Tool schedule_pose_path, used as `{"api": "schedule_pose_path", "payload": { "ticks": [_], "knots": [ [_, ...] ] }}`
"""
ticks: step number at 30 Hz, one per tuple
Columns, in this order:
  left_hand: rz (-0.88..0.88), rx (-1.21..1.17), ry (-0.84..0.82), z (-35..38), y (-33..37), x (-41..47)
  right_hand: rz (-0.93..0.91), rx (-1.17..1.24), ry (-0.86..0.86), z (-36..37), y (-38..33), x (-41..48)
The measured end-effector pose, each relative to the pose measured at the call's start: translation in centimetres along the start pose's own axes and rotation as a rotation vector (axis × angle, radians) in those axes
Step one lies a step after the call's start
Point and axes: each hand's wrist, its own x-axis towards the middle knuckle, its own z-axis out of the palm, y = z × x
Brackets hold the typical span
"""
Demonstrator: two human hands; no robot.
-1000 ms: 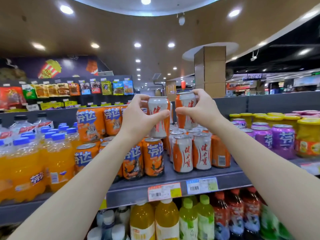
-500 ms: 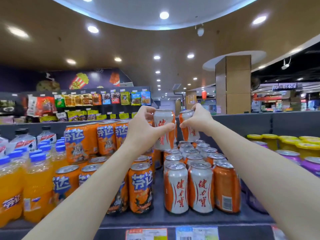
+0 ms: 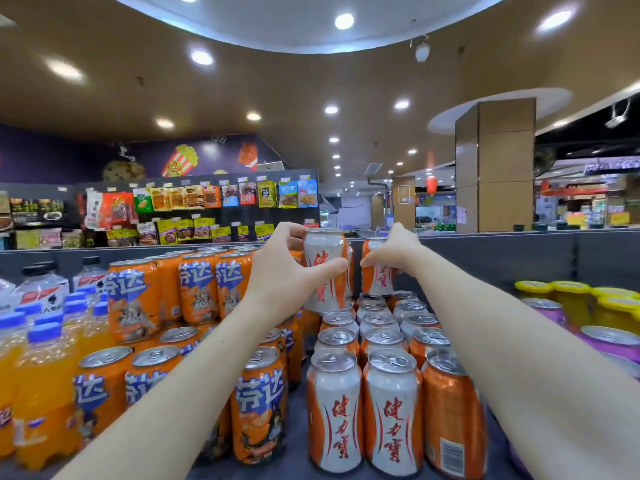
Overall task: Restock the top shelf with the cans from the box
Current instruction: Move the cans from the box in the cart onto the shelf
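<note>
Both cans now sit further back over the shelf (image 3: 298, 455) than a second ago — left hand (image 3: 284, 271) clamped on the left can (image 3: 323, 271), right hand (image 3: 394, 251) on the right can (image 3: 379, 278), above the rear rows, close to being set down.

White-orange cans (image 3: 393, 410) — 健力宝, probably; orange cans (image 3: 259, 407) — 芬达.

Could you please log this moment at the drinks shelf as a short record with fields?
place: top shelf of a shop drinks aisle
left hand: holds an upright white-and-orange can
right hand: grips a second matching can from above
below the held cans: rows of the same cans standing on the shelf
left neighbours: orange cans with blue lettering, orange soda bottles
right neighbours: purple cans, yellow-lidded jars
box: not in view
</note>
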Motion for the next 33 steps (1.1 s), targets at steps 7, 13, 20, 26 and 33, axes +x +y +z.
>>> {"api": "schedule_pose_path", "payload": {
  "ticks": [7, 13, 20, 26, 33],
  "knots": [
    [0.029, 0.038, 0.003, 0.5, -0.2, 0.3, -0.044, -0.053, -0.010, 1.4, 0.1, 1.2],
    [0.038, 0.046, -0.016, 1.1, -0.4, 0.1, -0.070, -0.089, -0.021, 1.8, 0.0, 1.4],
    [0.027, 0.047, -0.017, 1.9, -1.2, 0.1, -0.047, -0.115, -0.050, 1.8, 0.0, 1.0],
    [0.022, 0.047, -0.028, 2.6, -1.2, 0.3, 0.026, -0.085, -0.110, 1.2, 0.0, 0.7],
    [-0.014, 0.035, -0.066, 3.2, -1.4, 0.6, 0.052, -0.153, -0.120, 0.2, -1.2, 0.3]
  ]
}}
